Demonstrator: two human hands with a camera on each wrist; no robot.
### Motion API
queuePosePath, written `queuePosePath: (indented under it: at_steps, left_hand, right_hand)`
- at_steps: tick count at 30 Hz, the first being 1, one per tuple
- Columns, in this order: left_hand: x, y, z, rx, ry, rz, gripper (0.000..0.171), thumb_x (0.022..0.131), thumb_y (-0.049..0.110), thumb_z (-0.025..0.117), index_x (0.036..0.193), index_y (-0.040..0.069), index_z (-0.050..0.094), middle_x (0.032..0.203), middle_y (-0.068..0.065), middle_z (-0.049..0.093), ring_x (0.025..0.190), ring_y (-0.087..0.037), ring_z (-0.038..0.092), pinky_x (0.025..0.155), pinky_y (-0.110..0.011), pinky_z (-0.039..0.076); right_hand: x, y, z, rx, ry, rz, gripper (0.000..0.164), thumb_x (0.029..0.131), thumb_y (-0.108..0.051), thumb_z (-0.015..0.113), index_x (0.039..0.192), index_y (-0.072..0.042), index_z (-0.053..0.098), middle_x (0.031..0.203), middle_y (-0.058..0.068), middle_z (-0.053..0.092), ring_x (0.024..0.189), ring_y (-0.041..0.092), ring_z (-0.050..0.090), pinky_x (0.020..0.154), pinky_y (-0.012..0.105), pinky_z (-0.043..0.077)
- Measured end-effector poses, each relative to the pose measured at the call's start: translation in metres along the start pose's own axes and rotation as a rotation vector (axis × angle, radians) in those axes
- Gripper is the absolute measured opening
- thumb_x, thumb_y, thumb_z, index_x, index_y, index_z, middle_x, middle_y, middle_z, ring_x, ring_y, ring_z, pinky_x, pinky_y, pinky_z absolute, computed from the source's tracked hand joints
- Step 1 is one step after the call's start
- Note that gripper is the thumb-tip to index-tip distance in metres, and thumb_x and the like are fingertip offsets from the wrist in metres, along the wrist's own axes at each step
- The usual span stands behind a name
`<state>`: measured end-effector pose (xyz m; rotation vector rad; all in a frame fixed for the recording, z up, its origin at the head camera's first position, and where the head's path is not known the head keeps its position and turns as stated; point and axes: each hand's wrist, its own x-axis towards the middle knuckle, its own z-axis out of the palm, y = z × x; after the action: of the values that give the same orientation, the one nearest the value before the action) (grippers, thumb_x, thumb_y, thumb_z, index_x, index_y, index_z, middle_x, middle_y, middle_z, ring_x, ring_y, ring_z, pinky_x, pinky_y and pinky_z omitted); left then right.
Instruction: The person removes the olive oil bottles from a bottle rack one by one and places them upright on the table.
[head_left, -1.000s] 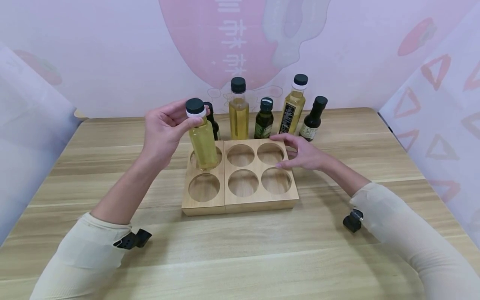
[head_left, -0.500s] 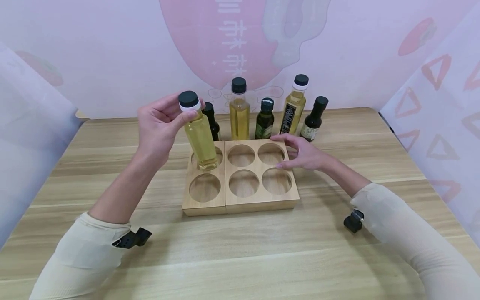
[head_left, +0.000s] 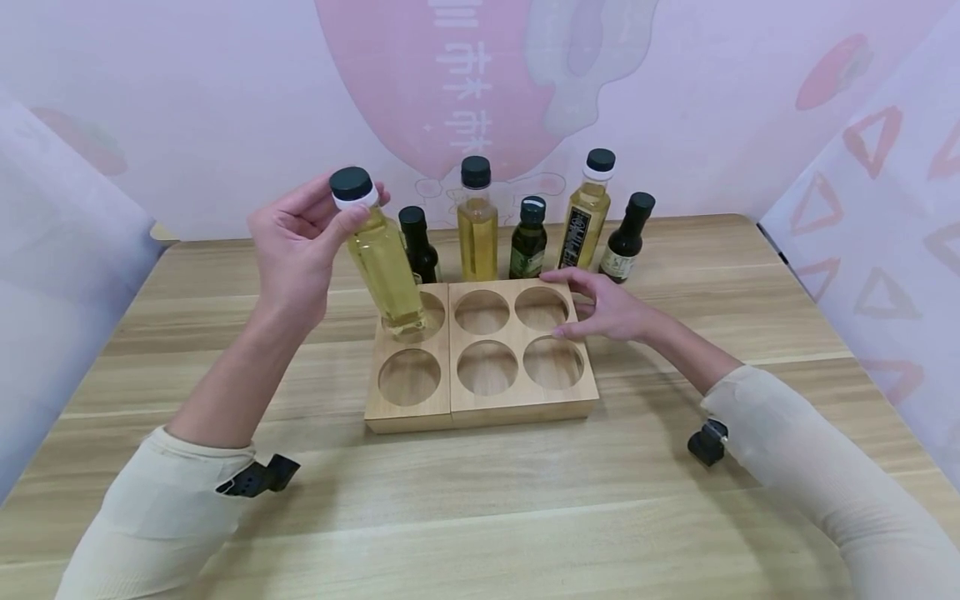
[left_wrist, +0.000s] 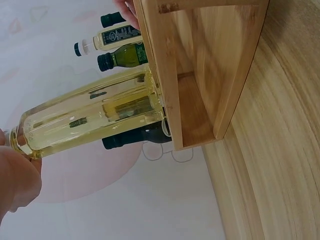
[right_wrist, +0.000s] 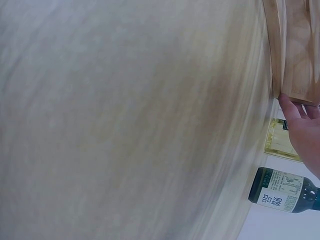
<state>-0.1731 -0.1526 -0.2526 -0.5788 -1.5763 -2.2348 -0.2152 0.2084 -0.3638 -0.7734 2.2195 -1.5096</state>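
My left hand (head_left: 291, 254) pinches a bottle of pale yellow oil (head_left: 387, 275) by its white collar, under the black cap. The bottle leans, cap toward the left, with its base at the back-left hole of a wooden bottle holder (head_left: 517, 410). In the left wrist view the base of the oil bottle (left_wrist: 90, 112) is close to the top of the holder (left_wrist: 172, 107); whether they touch I cannot tell. My right hand (head_left: 609, 308) grips the holder's back-right corner, thumb on the right edge and fingers at the back. The right wrist view shows that hand (right_wrist: 306, 132) against the holder's side.
Behind the holder stand a dark bottle (head_left: 420, 247), a yellow oil bottle (head_left: 477, 237), a short green bottle (head_left: 528, 246), a labelled oil bottle (head_left: 583, 225) and a dark sauce bottle (head_left: 624, 246). A printed backdrop (head_left: 225, 125) rises behind the wooden table (head_left: 480, 517).
My left hand has moved left and slightly up. The oil bottle's cap end has swung left, so it leans more, while its base has shifted only slightly left. My right hand stays put.
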Motion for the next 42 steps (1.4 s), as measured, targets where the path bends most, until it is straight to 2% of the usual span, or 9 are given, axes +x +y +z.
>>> queuePosePath:
  at_steps: [8, 15, 19, 26, 33, 36, 42]
  left_hand:
    - [0.003, 0.004, -0.005, -0.029, 0.041, 0.032, 0.030, 0.087, -0.016, 0.073, 0.117, -0.013, 0.070, 0.100, -0.019, 0.078, 0.093, -0.027, 0.077, 0.092, -0.032, 0.058]
    - [0.008, 0.008, -0.011, 0.033, 0.058, 0.125, 0.027, 0.089, -0.015, 0.072, 0.115, -0.015, 0.069, 0.098, -0.020, 0.077, 0.091, -0.029, 0.077, 0.092, -0.034, 0.059]
    - [0.010, 0.010, -0.015, -0.021, 0.089, 0.080, 0.029, 0.086, -0.015, 0.075, 0.115, -0.016, 0.070, 0.099, -0.022, 0.077, 0.091, -0.030, 0.077, 0.092, -0.033, 0.059]
    - [0.012, 0.013, -0.025, 0.015, 0.116, 0.094, 0.028, 0.088, -0.013, 0.074, 0.115, -0.016, 0.069, 0.097, -0.022, 0.077, 0.090, -0.030, 0.076, 0.094, -0.033, 0.057]
    - [0.014, 0.015, -0.034, -0.023, 0.142, 0.082, 0.031, 0.085, -0.014, 0.077, 0.115, -0.019, 0.068, 0.096, -0.023, 0.076, 0.088, -0.031, 0.076, 0.095, -0.033, 0.057]
    - [0.014, 0.015, -0.038, -0.006, 0.147, 0.095, 0.030, 0.085, -0.014, 0.077, 0.114, -0.020, 0.068, 0.095, -0.023, 0.076, 0.087, -0.030, 0.076, 0.095, -0.033, 0.057]
    - [0.019, 0.014, -0.046, -0.039, 0.181, 0.049, 0.032, 0.082, -0.016, 0.079, 0.113, -0.019, 0.068, 0.096, -0.023, 0.076, 0.088, -0.030, 0.076, 0.094, -0.031, 0.057]
  right_hand:
    - [0.000, -0.001, 0.001, 0.008, 0.000, 0.005, 0.078, 0.083, 0.006, 0.078, 0.151, 0.006, 0.040, 0.156, 0.024, 0.038, 0.145, 0.039, 0.038, 0.118, 0.053, 0.035]
    - [-0.001, -0.002, 0.000, -0.002, 0.002, 0.007, 0.078, 0.084, 0.005, 0.078, 0.152, 0.005, 0.040, 0.157, 0.023, 0.038, 0.147, 0.039, 0.037, 0.119, 0.054, 0.034]
    - [-0.002, -0.002, 0.000, -0.003, 0.007, 0.013, 0.078, 0.084, 0.005, 0.079, 0.152, 0.005, 0.040, 0.157, 0.022, 0.038, 0.147, 0.039, 0.036, 0.119, 0.054, 0.034]
    - [-0.002, 0.000, -0.001, -0.008, 0.000, 0.023, 0.077, 0.085, 0.003, 0.078, 0.152, 0.004, 0.040, 0.159, 0.021, 0.037, 0.149, 0.038, 0.034, 0.120, 0.055, 0.031]
    - [-0.001, 0.000, 0.000, -0.015, -0.001, 0.025, 0.077, 0.085, 0.001, 0.078, 0.152, 0.003, 0.041, 0.158, 0.021, 0.037, 0.149, 0.038, 0.035, 0.120, 0.056, 0.031]
    - [-0.001, 0.001, 0.000, -0.015, -0.001, 0.023, 0.077, 0.085, 0.001, 0.078, 0.152, 0.003, 0.041, 0.159, 0.021, 0.037, 0.149, 0.038, 0.035, 0.120, 0.056, 0.031]
    - [-0.001, 0.001, 0.000, -0.017, 0.007, 0.016, 0.077, 0.084, 0.001, 0.079, 0.152, 0.003, 0.042, 0.158, 0.021, 0.038, 0.148, 0.038, 0.036, 0.119, 0.056, 0.032]
